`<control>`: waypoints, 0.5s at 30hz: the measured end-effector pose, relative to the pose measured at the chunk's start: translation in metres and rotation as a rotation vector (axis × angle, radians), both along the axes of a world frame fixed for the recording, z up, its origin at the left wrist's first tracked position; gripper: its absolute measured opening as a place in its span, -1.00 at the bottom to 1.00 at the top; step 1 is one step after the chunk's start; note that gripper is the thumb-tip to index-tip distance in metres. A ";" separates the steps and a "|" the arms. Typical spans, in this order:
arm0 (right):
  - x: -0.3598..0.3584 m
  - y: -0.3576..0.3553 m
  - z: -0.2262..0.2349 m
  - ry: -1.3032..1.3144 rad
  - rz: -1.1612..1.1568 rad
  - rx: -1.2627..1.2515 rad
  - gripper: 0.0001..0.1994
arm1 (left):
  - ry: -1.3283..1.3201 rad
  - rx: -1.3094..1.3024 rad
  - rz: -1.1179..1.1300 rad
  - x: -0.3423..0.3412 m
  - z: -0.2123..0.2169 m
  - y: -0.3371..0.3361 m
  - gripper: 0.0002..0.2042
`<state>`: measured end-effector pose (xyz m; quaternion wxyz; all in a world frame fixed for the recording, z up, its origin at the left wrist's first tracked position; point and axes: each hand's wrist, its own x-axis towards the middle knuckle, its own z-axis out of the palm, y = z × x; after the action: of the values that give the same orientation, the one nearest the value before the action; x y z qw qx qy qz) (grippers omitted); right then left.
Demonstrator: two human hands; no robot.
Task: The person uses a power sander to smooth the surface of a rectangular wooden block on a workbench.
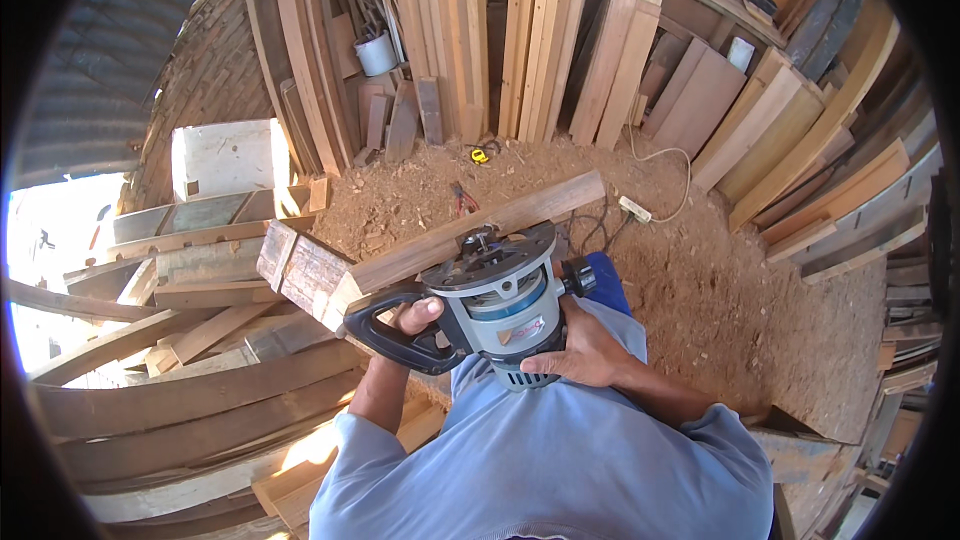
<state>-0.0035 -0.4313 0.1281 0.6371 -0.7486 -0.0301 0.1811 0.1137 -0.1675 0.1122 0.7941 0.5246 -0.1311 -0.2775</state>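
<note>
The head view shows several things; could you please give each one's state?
Router: held, base facing away
Left hand: closed on router handle
Right hand: supporting router's side
Wooden beam: partly hidden
Tape measure: lying on sawdust
Pliers: on sawdust, opening unclear
Power strip: cord attached
Bucket: upright

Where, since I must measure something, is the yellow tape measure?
In the head view's upper middle, the yellow tape measure lies on the sawdust, before the upright boards and beyond the red-handled tool.
</note>
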 end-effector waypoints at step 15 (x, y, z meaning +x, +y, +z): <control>0.077 -0.056 0.115 -0.139 -0.170 0.769 -0.58 | -0.013 -0.009 -0.015 -0.005 -0.002 -0.003 -0.22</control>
<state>0.0738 -0.4872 0.2426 0.8800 -0.4659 -0.0767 0.0522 0.1090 -0.1706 0.1100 0.7934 0.5220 -0.1412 -0.2795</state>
